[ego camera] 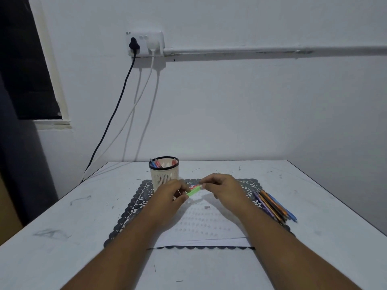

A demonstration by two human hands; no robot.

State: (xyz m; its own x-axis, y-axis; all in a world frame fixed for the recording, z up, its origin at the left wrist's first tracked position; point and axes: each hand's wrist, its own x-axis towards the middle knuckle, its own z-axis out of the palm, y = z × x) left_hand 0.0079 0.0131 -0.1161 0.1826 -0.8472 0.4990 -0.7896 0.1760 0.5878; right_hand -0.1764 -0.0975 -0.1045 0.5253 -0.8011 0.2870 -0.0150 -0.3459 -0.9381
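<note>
Over the white dotted paper sheet [201, 222] on the dark lace-edged placemat [125, 214], we hold a short bright-green plastic tube [193, 192] in the air. Our left hand [170, 195] pinches its near end and our right hand [222, 187] pinches the far end. We judge that a sharp pull could fling a part loose, to roll off like the small white piece [207, 207] below. Such thin fingertip grips could also slip.

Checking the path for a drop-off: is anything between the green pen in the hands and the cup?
The left hand and right hand pinch the green pen just in front of the cup; nothing visible lies between them.
</note>
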